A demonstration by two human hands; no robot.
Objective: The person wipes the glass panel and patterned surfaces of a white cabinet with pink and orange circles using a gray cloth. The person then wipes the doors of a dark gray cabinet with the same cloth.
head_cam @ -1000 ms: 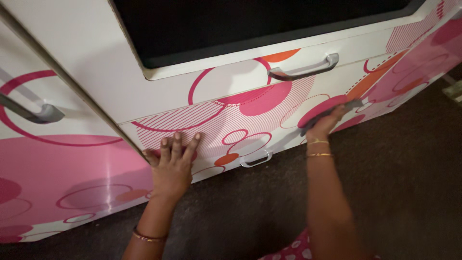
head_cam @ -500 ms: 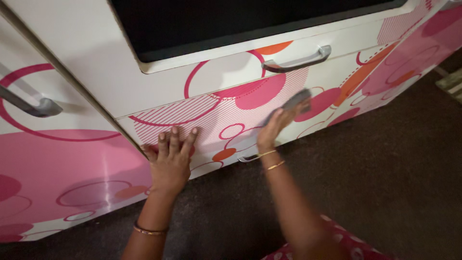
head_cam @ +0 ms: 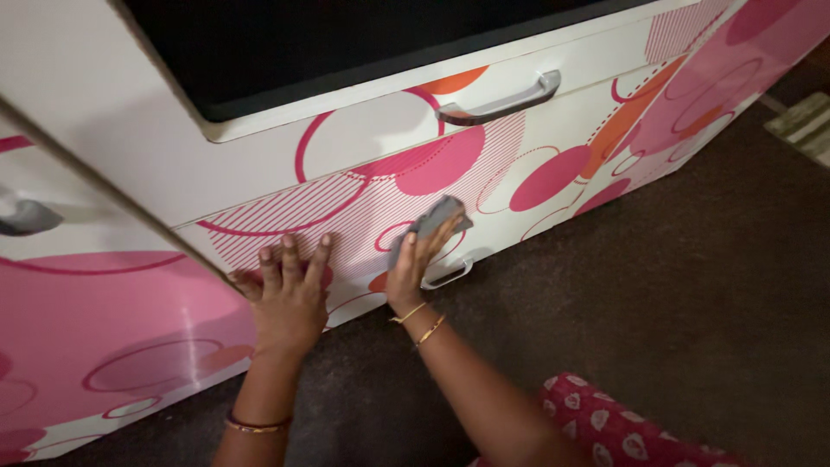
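My right hand [head_cam: 417, 268] presses a grey cloth [head_cam: 432, 223] flat against the front of the lower drawer [head_cam: 536, 177], a white panel printed with pink and orange circles. Just below that hand is the drawer's small metal handle [head_cam: 448, 277]. My left hand [head_cam: 290, 294] rests flat, fingers spread, on the same drawer front near its left edge, holding nothing. Both wrists wear thin bangles.
Above is an upper drawer with a long metal handle [head_cam: 501, 102] and a dark opening [head_cam: 346, 43]. An open pink cabinet door [head_cam: 95, 337] stands at the left. Dark brown floor [head_cam: 692, 285] spreads to the right. A pale mat [head_cam: 800, 125] lies at the far right.
My right hand has slid the grey cloth leftward along the lower drawer front, from its right part toward the middle. My left hand has stayed in place.
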